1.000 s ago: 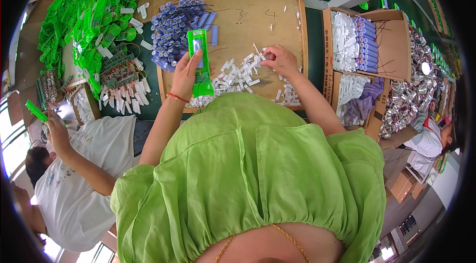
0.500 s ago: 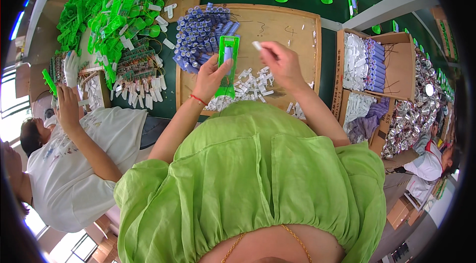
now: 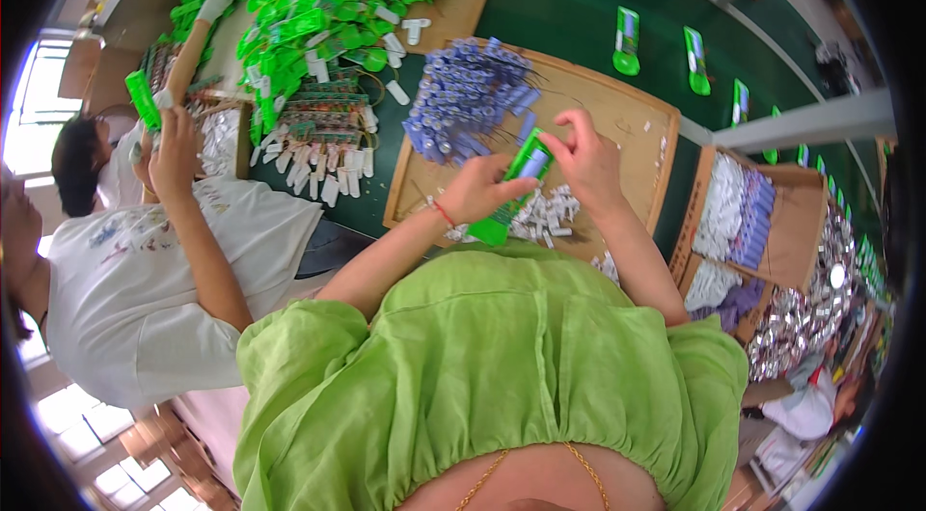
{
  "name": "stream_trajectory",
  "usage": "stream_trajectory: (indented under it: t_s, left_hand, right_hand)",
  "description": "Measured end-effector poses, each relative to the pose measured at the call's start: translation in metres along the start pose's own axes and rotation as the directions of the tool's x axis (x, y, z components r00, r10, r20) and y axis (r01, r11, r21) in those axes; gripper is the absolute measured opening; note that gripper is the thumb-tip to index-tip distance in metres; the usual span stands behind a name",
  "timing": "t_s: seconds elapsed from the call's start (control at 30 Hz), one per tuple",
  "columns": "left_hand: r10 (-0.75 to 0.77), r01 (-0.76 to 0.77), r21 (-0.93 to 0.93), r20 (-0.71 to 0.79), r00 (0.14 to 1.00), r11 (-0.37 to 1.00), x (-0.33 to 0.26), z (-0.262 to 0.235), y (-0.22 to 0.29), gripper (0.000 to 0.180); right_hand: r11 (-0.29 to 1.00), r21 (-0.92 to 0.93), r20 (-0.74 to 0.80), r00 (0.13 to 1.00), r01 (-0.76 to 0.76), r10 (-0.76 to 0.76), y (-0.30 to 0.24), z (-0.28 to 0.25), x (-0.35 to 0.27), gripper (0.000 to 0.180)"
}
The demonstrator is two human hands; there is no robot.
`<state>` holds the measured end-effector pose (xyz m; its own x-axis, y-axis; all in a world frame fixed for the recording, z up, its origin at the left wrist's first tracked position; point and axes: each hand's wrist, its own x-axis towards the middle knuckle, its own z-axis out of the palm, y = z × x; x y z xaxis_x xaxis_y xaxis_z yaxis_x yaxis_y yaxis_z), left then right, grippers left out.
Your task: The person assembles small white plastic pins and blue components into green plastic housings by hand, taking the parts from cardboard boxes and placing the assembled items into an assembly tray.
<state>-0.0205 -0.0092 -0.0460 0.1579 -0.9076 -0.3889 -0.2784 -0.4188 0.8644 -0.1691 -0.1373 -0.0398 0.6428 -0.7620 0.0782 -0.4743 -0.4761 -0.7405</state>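
A long green plastic casing (image 3: 490, 228) with a blue cylindrical cell in it slants over the tray, its upper end pointing right. My left hand (image 3: 479, 188) is wrapped round its middle, thumb on top. At the upper end is my right hand (image 3: 590, 167), fingers bent and thumb against the casing's end; whatever lies under the fingertips is hidden. Just beneath both hands lie loose small white plastic pieces (image 3: 552, 214). Left of the hands, a heap of blue cylindrical cells with dark wires (image 3: 458, 101) fills the tray's left part.
The wooden-rimmed tray (image 3: 627, 96) sits on a dark green table. Green casings (image 3: 289, 19) pile up at the far left, near circuit boards (image 3: 323, 116). Rightward stands a cardboard box (image 3: 793, 255) of white pieces and cells. A co-worker's hand (image 3: 172, 159) is at left.
My right hand has brought its small white piece to the casing's upper end, where it no longer shows. The casing has tilted to the right. The whole view has turned and shifted.
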Motion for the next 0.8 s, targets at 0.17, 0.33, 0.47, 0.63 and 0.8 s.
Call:
stream_trajectory:
  t_s: [0.17, 0.33, 0.47, 0.63, 0.8]
  left_hand:
    - [0.106, -0.092, -0.262, 0.037, 0.994, 0.961, 0.022, -0.003, -0.008, 0.039]
    - [0.066, -0.143, -0.343, -0.227, 0.972, 0.928, 0.072, -0.028, 0.018, 0.039]
    - [0.045, -0.131, -0.361, -0.237, 0.97, 0.924, 0.117, -0.046, 0.013, 0.039]
    - [0.462, -0.271, 0.399, -0.53, 0.711, 0.876, 0.173, -0.144, -0.008, 0.046]
    - [0.332, 0.639, 0.678, -0.735, 0.592, 0.362, 0.174, -0.309, -0.017, 0.059]
  right_hand:
    - [0.895, 0.432, -0.024, 0.991, -0.108, 0.132, 0.035, 0.028, 0.008, 0.03]
    - [0.534, 0.803, 0.21, 0.964, -0.266, 0.164, 0.038, 0.03, 0.023, 0.025]
    - [0.878, 0.442, 0.289, 0.956, -0.182, 0.053, 0.034, 0.049, 0.057, 0.021]
    - [0.998, -0.037, 0.019, 0.998, -0.053, 0.054, 0.098, 0.056, 0.158, 0.025]
    - [0.906, -0.413, -0.076, 0.995, -0.093, 0.067, 0.159, 0.055, 0.223, 0.028]
